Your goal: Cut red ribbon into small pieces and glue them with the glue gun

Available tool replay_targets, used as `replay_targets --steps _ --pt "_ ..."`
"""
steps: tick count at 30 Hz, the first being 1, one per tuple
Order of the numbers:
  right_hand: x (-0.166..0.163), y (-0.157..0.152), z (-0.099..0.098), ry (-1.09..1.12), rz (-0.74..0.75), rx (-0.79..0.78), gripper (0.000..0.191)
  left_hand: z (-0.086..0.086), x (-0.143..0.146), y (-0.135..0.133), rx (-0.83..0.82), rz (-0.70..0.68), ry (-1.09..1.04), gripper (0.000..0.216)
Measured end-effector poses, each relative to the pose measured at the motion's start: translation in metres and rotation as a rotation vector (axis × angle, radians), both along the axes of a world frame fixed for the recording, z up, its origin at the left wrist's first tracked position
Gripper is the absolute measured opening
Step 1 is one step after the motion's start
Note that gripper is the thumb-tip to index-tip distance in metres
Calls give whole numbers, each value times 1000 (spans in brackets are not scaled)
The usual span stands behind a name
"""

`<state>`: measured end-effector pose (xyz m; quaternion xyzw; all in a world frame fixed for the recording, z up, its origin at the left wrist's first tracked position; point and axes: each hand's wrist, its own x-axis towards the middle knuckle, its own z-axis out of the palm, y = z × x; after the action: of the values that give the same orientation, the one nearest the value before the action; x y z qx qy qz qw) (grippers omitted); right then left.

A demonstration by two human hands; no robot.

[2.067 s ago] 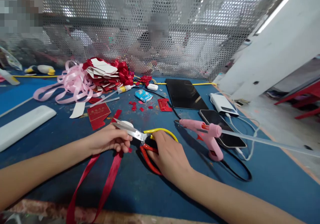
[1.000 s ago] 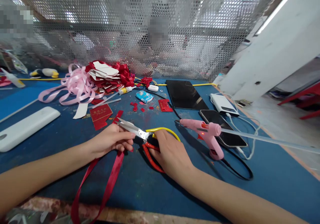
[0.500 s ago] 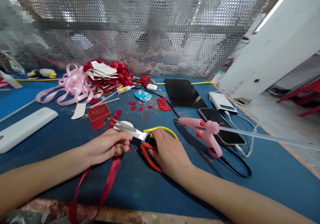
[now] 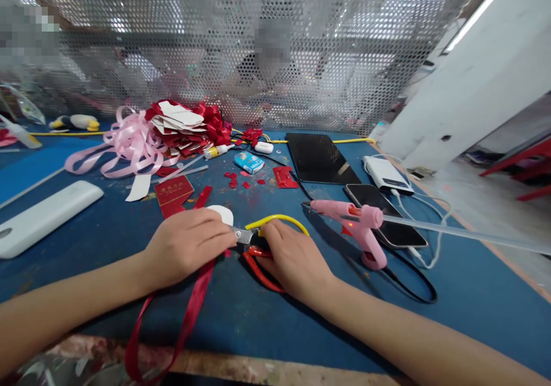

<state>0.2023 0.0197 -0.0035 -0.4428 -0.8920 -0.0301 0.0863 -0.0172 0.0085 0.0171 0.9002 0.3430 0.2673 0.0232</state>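
My right hand (image 4: 297, 257) is closed round the handles of the scissors (image 4: 244, 236), one handle yellow and one red. Over their blades lies my left hand (image 4: 191, 242), back up, its closed fingers reaching almost to the pivot and hiding the blades. A dark red ribbon (image 4: 191, 311) runs out from beneath that hand and hangs over the front edge; its other end shows beyond the hand. Just past the left fingers sits a white rounded piece (image 4: 221, 213), partly covered. A cut red card (image 4: 174, 193) lies further left.
To the right rests a pink glue gun (image 4: 357, 222) with a long glue stick, near a phone (image 4: 383, 219), a power bank (image 4: 387, 174) and a black tablet (image 4: 321, 159). Pink ribbon (image 4: 129, 147) and red pieces are heaped at the back. A perforated metal screen (image 4: 193, 47) stands behind.
My left hand has turned over from holding near the blade with the palm side showing to covering the blades, back up. The right hand keeps its hold on the scissors.
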Motion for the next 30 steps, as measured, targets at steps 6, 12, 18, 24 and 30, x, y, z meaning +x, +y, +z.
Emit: replay_targets --steps 6,12,18,24,30 --pt "-5 -4 4 -107 9 76 9 -7 -1 17 222 38 141 21" --pt "-8 -12 8 -174 0 172 6 -11 -2 18 196 -14 125 23" --pt "-9 -14 11 -206 -9 144 7 -13 -2 22 115 -34 99 25" --pt "-10 -13 10 -203 -40 96 7 -18 -1 25 135 -29 99 28" --pt "-10 -13 9 -187 -98 2 9 -24 -1 26 310 -31 153 29"
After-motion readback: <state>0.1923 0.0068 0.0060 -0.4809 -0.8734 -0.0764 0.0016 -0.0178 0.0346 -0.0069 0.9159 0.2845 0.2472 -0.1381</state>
